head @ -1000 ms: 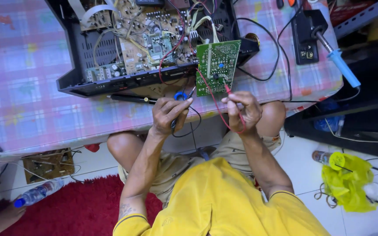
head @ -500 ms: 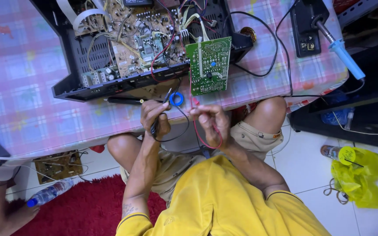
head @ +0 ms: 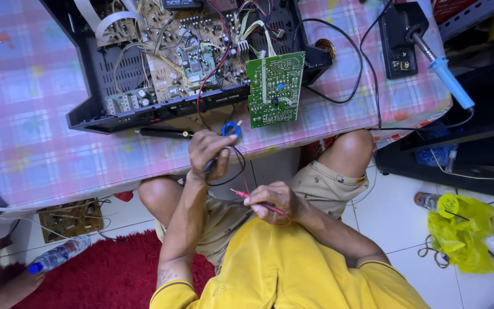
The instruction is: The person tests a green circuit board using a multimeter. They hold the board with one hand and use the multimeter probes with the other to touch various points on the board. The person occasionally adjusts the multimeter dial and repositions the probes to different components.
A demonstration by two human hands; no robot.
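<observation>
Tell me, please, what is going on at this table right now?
A seated person is testing an opened electronic device on a checked tablecloth. The left hand holds a black probe near the table edge; the right hand holds a red probe over the lap. A green circuit board leans against the device, and a soldering iron rests to the right.

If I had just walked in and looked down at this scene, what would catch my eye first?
Probably the opened black device on the pink checked tablecloth, its circuit boards and wires bare, with a green circuit board propped at its right end. Just below, the left hand grips a black probe by the table edge, while the right hand holds a red probe over the lap. A blue-handled soldering iron lies at far right.
</observation>
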